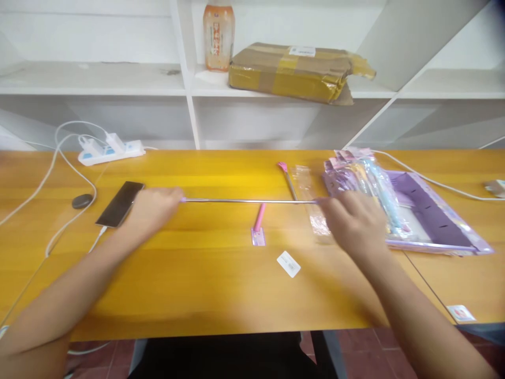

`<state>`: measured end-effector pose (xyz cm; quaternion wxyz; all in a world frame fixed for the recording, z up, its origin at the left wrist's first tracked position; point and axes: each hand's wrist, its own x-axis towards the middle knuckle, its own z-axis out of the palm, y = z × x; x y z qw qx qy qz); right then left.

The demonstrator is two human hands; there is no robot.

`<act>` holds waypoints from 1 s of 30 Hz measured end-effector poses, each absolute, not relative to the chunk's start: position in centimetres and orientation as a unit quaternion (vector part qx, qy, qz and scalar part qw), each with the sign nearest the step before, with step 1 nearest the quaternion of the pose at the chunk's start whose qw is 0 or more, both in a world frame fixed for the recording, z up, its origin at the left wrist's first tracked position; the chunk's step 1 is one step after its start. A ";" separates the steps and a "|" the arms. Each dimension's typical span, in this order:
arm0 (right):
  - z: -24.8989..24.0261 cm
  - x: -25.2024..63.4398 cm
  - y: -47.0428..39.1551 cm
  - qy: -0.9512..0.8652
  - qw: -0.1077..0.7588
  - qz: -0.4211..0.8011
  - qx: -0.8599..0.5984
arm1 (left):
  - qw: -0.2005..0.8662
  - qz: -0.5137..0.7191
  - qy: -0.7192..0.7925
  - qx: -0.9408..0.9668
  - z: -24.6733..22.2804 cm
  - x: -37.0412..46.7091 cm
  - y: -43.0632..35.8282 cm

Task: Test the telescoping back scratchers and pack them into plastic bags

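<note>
A thin metal rod (236, 200) stretches level across the middle, above the wooden table. My left hand (158, 208) is closed around its left end, where a bit of purple shows. Around the right end my right hand (353, 218) is closed too, near the purple box. Beneath the rod lie a pink handle (259, 218) with a small purple tag (258, 237) and a metal stick with a pink hand-shaped tip (282, 166). A clear plastic wrapper (305, 181) lies beside them. Nearer me rests a white card (289, 263). Both hands are slightly blurred.
A purple box (434, 210) with wrapped items (379, 184) stands at right. At left are a phone (120, 203), a black round object (82, 201), white cables and a power strip (128, 150). The shelf holds a taped carton (292, 71) and an orange bottle (219, 37).
</note>
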<state>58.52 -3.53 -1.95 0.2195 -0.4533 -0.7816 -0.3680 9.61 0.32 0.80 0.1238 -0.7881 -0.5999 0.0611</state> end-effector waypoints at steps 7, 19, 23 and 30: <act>-2.3 71.5 -4.5 -0.723 0.267 -0.435 -0.465 | 0.201 0.025 -0.666 -0.718 2.1 0.9 -0.5; -3.5 68.9 -6.9 -0.782 0.249 -0.327 -0.469 | 0.174 0.103 -0.636 -0.745 0.3 1.6 -1.0; -3.8 68.5 -7.8 -0.790 0.236 -0.294 -0.483 | 0.150 0.107 -0.636 -0.749 0.3 1.7 -0.8; -4.5 69.5 -8.0 -0.752 0.206 -0.290 -0.555 | 0.138 0.107 -0.626 -0.760 0.4 2.7 -0.8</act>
